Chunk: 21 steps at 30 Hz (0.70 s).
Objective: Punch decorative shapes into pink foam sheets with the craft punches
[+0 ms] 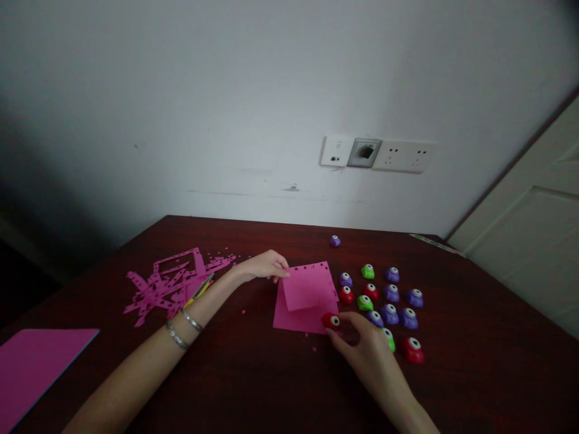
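Note:
Between the thumb and fingers of my left hand (271,265) is the upper left corner of a small pink paper sheet (305,289). Punched holes run along the sheet's top edge, and its lower part lifts off a second pink sheet (289,319) lying flat beneath it. My right hand (368,346) grips a small red craft punch (332,320) with a round white-and-black top. The punch is at the lower right of the sheets; whether paper sits in its slot I cannot tell. Part of a green punch (388,339) shows behind that hand.
Several purple, green and red punches stand at the right, among them a red one (413,349); a lone purple punch (335,241) is farther back. Cut pink paper scraps (163,286) and a yellow cutter (199,292) lie left. A larger pink sheet (40,367) covers the near left.

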Each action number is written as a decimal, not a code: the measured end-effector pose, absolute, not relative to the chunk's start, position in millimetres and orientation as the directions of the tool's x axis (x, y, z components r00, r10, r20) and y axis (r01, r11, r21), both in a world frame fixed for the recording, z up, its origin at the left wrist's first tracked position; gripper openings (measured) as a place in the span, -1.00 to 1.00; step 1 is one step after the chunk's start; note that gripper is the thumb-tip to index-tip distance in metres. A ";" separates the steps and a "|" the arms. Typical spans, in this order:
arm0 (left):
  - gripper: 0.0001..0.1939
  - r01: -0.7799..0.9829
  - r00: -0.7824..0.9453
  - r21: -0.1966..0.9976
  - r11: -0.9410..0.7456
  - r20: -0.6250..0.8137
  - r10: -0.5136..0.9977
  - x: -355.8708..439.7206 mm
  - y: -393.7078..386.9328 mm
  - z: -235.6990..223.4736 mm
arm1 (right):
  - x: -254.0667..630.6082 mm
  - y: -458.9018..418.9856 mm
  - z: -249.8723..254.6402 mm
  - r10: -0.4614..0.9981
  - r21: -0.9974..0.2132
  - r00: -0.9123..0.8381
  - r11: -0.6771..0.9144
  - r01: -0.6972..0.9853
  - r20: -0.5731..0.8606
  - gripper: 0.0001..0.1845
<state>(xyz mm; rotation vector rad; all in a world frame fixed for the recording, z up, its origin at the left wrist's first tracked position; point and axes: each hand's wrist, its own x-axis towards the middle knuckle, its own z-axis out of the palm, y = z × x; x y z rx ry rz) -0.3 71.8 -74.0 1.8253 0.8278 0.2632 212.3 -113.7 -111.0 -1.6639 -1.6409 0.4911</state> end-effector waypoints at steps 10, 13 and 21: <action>-0.81 0.359 0.739 0.925 -0.124 -0.200 0.643 10.5 61.2 -81.8 | 219.3 -111.9 -119.7 0.938 -0.609 0.165 0.059 0.791 0.305 -0.80; -0.81 0.351 0.746 0.931 -0.101 -0.213 0.631 12.5 59.9 -83.8 | 219.3 -111.3 -118.7 0.929 -0.601 0.200 0.028 0.799 0.310 -0.80; -0.83 0.347 0.757 0.934 -0.082 -0.227 0.612 14.2 58.2 -85.5 | 218.5 -111.8 -116.7 0.927 -0.577 0.207 0.012 0.817 0.313 -0.80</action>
